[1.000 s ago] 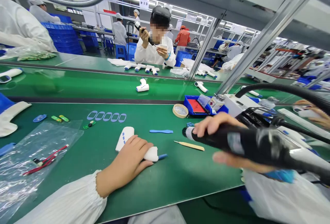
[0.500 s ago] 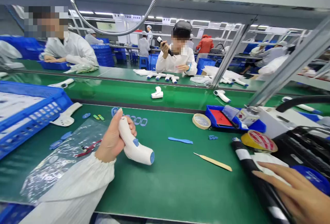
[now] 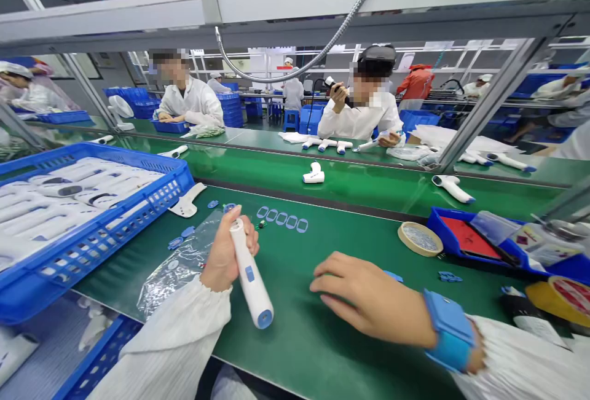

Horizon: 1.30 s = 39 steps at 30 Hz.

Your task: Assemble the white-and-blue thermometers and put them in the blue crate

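Now a white gadget (image 3: 255,292) is gripped in the left hand (image 3: 225,254). Nothing is held by the loosely spread right hand (image 3: 357,294). Past the left hand, flat blue rings (image 3: 286,220) might be knocked by a careless swing.

Left hand (image 3: 230,249) wrapped around white plastic handheld device (image 3: 249,283) with blue button, round blue end lowermost. Right hand (image 3: 362,292): fingers loosely spread, right of grip, over flat green work surface (image 3: 295,338). Beyond grip, rightward: row of five pale-blue rounded frames (image 3: 286,220). Left of grip: crinkled clear plastic bag (image 3: 159,283); farther left, blue perforated plastic basket (image 3: 92,246).
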Available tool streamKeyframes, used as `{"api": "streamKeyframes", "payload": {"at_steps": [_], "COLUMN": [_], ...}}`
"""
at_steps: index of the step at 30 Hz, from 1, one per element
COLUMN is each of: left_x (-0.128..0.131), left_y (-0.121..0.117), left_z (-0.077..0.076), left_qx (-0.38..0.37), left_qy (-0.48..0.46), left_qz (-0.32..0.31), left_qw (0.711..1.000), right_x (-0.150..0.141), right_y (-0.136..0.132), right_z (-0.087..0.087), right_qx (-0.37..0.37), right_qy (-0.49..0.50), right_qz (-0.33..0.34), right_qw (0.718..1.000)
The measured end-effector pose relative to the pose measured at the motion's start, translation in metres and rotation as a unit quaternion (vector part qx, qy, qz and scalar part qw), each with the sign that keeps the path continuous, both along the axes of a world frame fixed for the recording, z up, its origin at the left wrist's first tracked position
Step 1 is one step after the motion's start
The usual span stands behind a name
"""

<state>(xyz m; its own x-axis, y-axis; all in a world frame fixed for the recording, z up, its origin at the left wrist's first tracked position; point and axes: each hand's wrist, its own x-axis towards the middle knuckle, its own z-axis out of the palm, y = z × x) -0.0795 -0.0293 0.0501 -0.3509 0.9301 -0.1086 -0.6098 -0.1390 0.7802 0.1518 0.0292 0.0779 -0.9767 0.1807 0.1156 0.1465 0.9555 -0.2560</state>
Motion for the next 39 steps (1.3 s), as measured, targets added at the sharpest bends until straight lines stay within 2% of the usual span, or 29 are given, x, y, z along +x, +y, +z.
{"api": "streamKeyframes", "payload": {"at_steps": [5, 8, 11, 17, 20, 23, 26, 29, 32, 35, 36, 39], "left_x": [-0.038, -0.049, -0.051, -0.047, -0.046, -0.047, -0.048, -0.050, -0.049, -0.041, -0.036, -0.017], "left_y": [-0.029, -0.041, -0.048, -0.052, -0.051, -0.050, -0.049, -0.047, -0.044, -0.038, -0.035, -0.026], "left_z": [0.004, 0.004, 0.000, -0.020, -0.026, -0.028, -0.028, -0.027, -0.024, -0.019, -0.017, -0.009], "left_qx": [-0.044, -0.080, -0.099, -0.076, -0.085, -0.090, -0.088, -0.081, -0.084, -0.093, -0.094, -0.091], "left_qy": [0.038, 0.023, 0.002, -0.036, -0.053, -0.066, -0.070, -0.069, -0.070, -0.048, -0.034, 0.012], "left_qz": [0.067, 0.077, 0.087, 0.072, 0.071, 0.061, 0.054, 0.061, 0.067, 0.055, 0.048, 0.029], "left_qw": [0.996, 0.994, 0.991, 0.994, 0.992, 0.992, 0.992, 0.992, 0.992, 0.993, 0.994, 0.995], "right_x": [-0.068, -0.115, -0.165, -0.258, -0.291, -0.311, -0.316, -0.300, -0.264, -0.213, -0.196, -0.153], "right_y": [0.032, 0.048, 0.059, 0.072, 0.074, 0.072, 0.070, 0.070, 0.065, 0.052, 0.047, 0.035], "right_z": [-0.028, -0.043, -0.047, -0.052, -0.061, -0.068, -0.067, -0.055, -0.033, -0.011, -0.007, -0.001], "right_qx": [-0.075, -0.092, -0.093, -0.109, -0.129, -0.158, -0.194, -0.244, -0.313, -0.378, -0.403, -0.502], "right_qy": [0.010, 0.010, 0.004, -0.014, -0.036, -0.056, -0.047, -0.002, 0.061, 0.115, 0.132, 0.196], "right_qz": [-0.034, -0.060, -0.075, -0.143, -0.183, -0.201, -0.198, -0.177, -0.136, -0.097, -0.084, -0.043], "right_qw": [0.997, 0.994, 0.993, 0.984, 0.974, 0.965, 0.960, 0.953, 0.938, 0.913, 0.902, 0.841]}}
